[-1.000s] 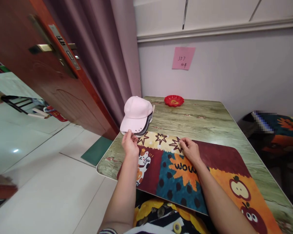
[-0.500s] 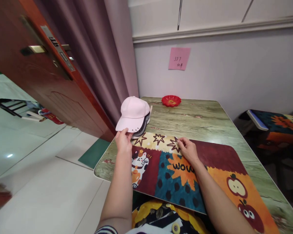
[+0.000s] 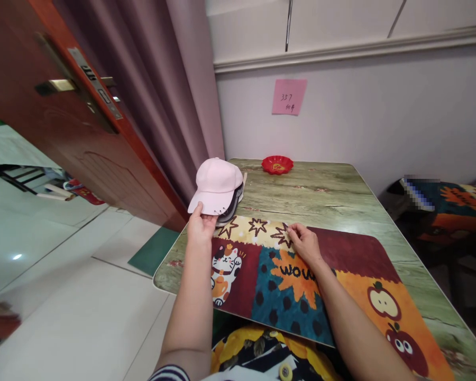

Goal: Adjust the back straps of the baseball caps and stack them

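Note:
A pale pink baseball cap (image 3: 219,177) tops a small stack at the table's left side, its brim facing me. Beneath it, dark and grey caps (image 3: 230,207) show only at their edges. My left hand (image 3: 202,223) grips the pink brim, thumb on top and fingers underneath. On the colourful desk mat (image 3: 345,248), my right hand (image 3: 304,242) rests near the brown star drawings, fingers curled and closed. Whether anything small is between those fingertips is hidden.
A red scalloped dish (image 3: 277,164) stands at the back of the wood-patterned table (image 3: 313,196). A pink note (image 3: 289,97) is on the wall. To the left are a curtain (image 3: 158,79) and an open brown door (image 3: 43,116); another mat-covered surface (image 3: 460,206) lies at right.
My left hand has shifted slightly on the brim, its thumb now lying further over the top. The caps and my right hand stay where they were.

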Available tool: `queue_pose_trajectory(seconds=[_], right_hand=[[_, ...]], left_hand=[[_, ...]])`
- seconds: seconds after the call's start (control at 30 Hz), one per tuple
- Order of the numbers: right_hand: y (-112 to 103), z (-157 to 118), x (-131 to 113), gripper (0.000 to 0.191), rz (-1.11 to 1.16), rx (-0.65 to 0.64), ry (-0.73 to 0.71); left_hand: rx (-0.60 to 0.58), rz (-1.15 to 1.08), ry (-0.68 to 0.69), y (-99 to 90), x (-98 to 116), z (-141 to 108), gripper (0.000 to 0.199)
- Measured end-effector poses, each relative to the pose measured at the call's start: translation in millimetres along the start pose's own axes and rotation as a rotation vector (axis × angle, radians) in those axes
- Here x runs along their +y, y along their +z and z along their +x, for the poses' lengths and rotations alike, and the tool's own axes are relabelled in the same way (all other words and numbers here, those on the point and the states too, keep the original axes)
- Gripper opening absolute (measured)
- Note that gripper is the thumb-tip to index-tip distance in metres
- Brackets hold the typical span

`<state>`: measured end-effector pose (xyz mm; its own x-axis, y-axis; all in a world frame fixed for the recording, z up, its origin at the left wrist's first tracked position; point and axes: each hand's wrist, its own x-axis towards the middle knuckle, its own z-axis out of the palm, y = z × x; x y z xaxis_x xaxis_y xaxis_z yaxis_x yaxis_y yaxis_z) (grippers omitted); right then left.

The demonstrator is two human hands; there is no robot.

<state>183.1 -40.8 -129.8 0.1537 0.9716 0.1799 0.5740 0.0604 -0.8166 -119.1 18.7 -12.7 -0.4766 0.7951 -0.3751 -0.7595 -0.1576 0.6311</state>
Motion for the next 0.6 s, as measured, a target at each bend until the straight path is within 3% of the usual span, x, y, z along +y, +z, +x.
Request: queue_pose_trajectory(seconds=[0.3, 0.47, 0.6], right_hand=[[0.6, 0.2, -0.2, 0.032, 0.015, 0.002, 0.008], [1.3, 1.0, 0.9, 0.033, 0.013, 0.014, 0.000], [3.0, 1.8, 4.2, 0.035, 0.075, 0.018, -0.005]], left_hand=[[-0.034, 0.014, -0.012, 13.5, 14.1, 8.0, 0.016], [-0.190, -0.048, 0.010, 20.2, 11.8, -4.6, 0.029], [-0.355, -0.058, -0.068, 25.8, -13.9, -28.3, 0.040]])
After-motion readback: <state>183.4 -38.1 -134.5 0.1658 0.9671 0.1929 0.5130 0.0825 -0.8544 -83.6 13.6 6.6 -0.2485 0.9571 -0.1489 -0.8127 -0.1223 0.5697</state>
